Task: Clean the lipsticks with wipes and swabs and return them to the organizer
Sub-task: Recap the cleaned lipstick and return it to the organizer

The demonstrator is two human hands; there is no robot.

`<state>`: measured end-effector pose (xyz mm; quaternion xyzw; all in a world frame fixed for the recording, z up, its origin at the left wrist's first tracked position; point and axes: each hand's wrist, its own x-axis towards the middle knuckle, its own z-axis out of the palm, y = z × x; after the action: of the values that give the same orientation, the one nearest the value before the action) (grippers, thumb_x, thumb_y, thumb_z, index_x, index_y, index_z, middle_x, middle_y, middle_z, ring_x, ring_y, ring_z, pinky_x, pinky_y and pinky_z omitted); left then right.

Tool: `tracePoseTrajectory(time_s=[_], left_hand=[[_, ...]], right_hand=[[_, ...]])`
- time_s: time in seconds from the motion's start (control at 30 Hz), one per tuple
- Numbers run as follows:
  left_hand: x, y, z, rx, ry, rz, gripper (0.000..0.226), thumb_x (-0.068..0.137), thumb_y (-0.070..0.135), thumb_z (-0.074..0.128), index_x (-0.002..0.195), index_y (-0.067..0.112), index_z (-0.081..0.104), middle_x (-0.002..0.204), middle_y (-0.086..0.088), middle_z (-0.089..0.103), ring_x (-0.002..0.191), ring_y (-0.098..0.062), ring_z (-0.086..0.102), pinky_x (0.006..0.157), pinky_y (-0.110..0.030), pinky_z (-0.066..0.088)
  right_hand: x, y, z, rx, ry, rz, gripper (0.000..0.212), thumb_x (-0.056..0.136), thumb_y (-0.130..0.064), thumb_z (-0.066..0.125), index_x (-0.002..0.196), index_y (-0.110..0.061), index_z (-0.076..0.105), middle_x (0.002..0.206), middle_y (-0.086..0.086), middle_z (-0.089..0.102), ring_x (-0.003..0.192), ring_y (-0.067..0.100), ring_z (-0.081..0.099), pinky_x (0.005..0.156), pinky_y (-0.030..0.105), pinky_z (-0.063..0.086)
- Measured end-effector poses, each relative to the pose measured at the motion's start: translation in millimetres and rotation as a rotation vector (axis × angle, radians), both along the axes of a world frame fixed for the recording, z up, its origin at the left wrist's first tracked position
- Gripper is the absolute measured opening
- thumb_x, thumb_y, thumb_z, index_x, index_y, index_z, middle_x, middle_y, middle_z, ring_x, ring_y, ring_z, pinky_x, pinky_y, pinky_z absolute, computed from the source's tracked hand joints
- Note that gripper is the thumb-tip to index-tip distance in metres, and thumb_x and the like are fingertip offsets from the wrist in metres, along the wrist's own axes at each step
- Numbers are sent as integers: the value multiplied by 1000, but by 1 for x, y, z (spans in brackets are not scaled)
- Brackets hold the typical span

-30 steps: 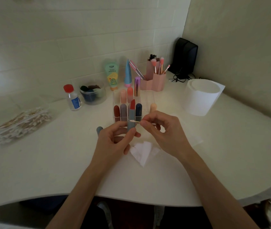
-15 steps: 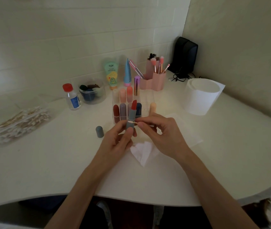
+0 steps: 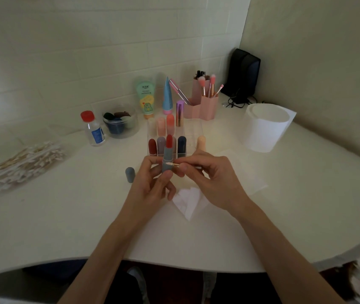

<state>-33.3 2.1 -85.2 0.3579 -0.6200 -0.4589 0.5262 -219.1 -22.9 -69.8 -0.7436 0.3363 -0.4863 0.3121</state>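
Left hand point(image 3: 152, 185) gripping upright grey lipstick point(image 3: 167, 155) just in front of the clear organizer point(image 3: 167, 137), right hand point(image 3: 209, 178) pinching swab point(image 3: 173, 170) against its tube, grey cap point(image 3: 130, 174) left of organizer, wipe point(image 3: 187, 199) nearer the person

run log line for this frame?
left hand: grips open lipstick | right hand: pinches swab, tip at lipstick | cap: on table

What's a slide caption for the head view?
Left hand holds an uncapped lipstick; right hand puts a cotton swab to its case.
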Motion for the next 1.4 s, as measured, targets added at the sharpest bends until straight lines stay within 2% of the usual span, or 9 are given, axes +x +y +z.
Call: tracePoseTrajectory(time_s=[0.23,0.4,0.5,0.6,0.73,0.9,1.07,1.2,1.4], left_hand=[[3,0,-4,-24,-103,22,25,108,24,40,125,10,51,86,16,57,70,-8,51,70,-21,49],[1,2,0,-3,-143,77,23,100,29,56,119,18,58,96,0,66,86,-22,64,81,-32,55],[3,2,2,-9,-114,70,17,99,23,57,114,15,60,92,0,67,79,-16,61,75,-28,53],[3,3,3,-19,-75,95,35,93,19,57,124,6,49,95,0,73,78,-15,67,70,-20,51],[2,2,4,-11,-40,118,31,92,19,57,117,5,45,98,-4,74,80,-18,69,60,-22,49],[2,1,5,0,-56,112,31,95,24,52,121,8,50,107,0,67,79,-24,69,53,-25,48],[0,1,3,2,-101,121,36,91,23,58,124,8,53,93,6,70,75,-18,70,54,-19,47],[2,-1,2,-32,-92,149,34,91,18,62,119,1,58,94,0,72,77,-26,73,51,-21,47],[2,1,3,5,-68,126,36,93,15,59,126,3,52,105,-4,74,86,-26,76,55,-28,54]], right_hand=[[5,2,-2,5,-20,-16,21,97,-6,68,117,-8,76,91,1,73,76,23,60,71,40,51],[7,2,-4,-20,12,-44,22,96,-5,69,116,-7,77,82,-25,64,71,7,55,70,16,44],[7,5,-3,-36,17,-44,21,95,-5,69,114,-6,77,84,-16,66,71,7,55,70,16,44],[7,5,-1,-29,13,-46,19,96,-5,69,113,-5,77,85,-6,68,71,8,55,70,18,46],[7,4,-3,-28,12,-53,18,95,-5,69,111,-6,78,78,-21,60,69,9,52,68,21,44],[7,5,-2,-27,14,-63,19,95,-6,69,112,-9,77,78,-13,61,68,10,51,66,23,44],[9,6,-3,-37,23,-61,18,95,-8,69,111,-10,78,79,-17,61,69,9,52,66,19,43],[10,6,-3,-44,26,-58,19,96,-7,69,112,-8,77,81,-12,63,71,8,53,67,17,43],[9,6,-3,-38,22,-74,20,95,-6,68,113,-7,77,82,-24,61,73,8,56,69,15,45]])
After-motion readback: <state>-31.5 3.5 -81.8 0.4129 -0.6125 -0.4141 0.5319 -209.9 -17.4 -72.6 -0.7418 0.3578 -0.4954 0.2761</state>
